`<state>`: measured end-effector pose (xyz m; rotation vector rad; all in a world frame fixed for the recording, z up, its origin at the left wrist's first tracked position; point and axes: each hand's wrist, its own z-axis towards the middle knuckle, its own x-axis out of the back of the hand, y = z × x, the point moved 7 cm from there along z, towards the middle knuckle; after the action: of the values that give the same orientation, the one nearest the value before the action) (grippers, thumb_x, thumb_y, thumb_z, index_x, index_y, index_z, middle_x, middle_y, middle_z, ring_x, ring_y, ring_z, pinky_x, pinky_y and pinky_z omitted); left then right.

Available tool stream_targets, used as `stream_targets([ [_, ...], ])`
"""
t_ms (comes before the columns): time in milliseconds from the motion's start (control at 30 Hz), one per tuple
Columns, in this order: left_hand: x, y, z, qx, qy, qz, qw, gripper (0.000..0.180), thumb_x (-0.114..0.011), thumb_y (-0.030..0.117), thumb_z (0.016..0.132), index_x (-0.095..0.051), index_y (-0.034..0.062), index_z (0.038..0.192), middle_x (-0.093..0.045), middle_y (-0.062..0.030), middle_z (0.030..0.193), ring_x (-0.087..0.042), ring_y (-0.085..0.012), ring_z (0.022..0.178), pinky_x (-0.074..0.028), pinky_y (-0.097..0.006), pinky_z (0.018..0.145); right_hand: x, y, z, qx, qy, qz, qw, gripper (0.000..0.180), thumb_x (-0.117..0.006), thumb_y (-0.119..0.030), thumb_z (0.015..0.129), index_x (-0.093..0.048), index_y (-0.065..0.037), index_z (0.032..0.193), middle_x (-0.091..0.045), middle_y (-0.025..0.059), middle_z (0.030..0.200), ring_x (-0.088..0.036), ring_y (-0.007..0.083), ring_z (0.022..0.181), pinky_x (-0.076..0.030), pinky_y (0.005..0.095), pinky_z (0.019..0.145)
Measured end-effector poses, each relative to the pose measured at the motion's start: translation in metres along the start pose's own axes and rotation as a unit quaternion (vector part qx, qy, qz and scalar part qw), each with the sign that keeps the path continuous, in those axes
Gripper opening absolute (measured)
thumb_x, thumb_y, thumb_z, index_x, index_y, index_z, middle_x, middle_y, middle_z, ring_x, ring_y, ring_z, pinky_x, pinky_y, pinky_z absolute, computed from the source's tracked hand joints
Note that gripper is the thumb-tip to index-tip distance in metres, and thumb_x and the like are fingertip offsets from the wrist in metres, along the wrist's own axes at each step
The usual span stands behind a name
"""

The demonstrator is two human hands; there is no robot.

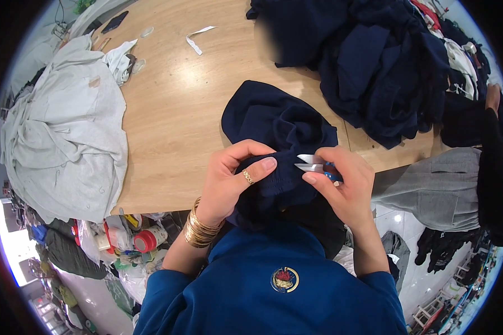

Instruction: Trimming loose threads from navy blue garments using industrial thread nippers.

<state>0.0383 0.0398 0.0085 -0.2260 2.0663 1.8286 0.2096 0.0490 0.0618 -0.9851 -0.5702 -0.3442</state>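
Observation:
A dark navy garment point(279, 117) lies bunched at the table's near edge and hangs down toward my lap. My left hand point(235, 173) pinches a fold of it between thumb and fingers; a gold ring and several gold bangles are on that hand and wrist. In my right hand point(343, 176) is a pair of small thread snips point(312, 163) with blue handles. Their two short metal blades stand apart, pointing left, close to the cloth just right of my left thumb. Whether the blades touch a thread is too small to tell.
A large heap of navy garments point(380, 72) covers the table's far right. Light grey garments point(67, 128) drape over its left edge. A white strip point(197, 40) and a phone point(115, 22) lie toward the back. At right, a person's dark sleeve point(490, 162) shows beside grey cloth point(436, 187).

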Motion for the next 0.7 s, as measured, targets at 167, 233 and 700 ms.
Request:
stream_targets([
  [167,-0.003,0.001,0.001,0.001,-0.008,0.01,1.0,0.013,-0.064,0.004,0.083,-0.064,-0.0017,0.095,-0.065,-0.0026,0.087,-0.057,-0.0055,0.079,-0.045,-0.018,0.072,-0.002,-0.009,0.005,0.076,0.0,-0.088,0.993,0.032,-0.075,-0.034,0.069,-0.062,-0.008,0.081,-0.055,0.0006,0.064,-0.051,0.0167,0.054,-0.034,0.0285,0.05],
  [233,-0.003,0.001,0.001,0.001,-0.015,0.014,1.0,0.013,-0.064,0.004,0.083,-0.064,-0.0016,0.095,-0.065,-0.0025,0.087,-0.057,-0.0056,0.079,-0.045,-0.018,0.072,-0.002,-0.011,0.006,0.085,0.004,-0.095,0.992,0.031,-0.075,-0.035,0.069,-0.062,-0.009,0.081,-0.054,-0.0004,0.063,-0.05,0.0161,0.053,-0.033,0.0285,0.05],
  [700,-0.002,0.005,0.0,-0.004,-0.002,0.074,0.997,0.012,-0.065,0.006,0.083,-0.065,-0.0013,0.093,-0.065,-0.0021,0.084,-0.057,-0.0056,0.077,-0.045,-0.019,0.07,0.005,-0.02,0.006,0.103,-0.002,-0.177,0.979,0.029,-0.077,-0.03,0.065,-0.061,-0.009,0.077,-0.053,0.0005,0.062,-0.048,0.0181,0.053,-0.031,0.0303,0.051],
])
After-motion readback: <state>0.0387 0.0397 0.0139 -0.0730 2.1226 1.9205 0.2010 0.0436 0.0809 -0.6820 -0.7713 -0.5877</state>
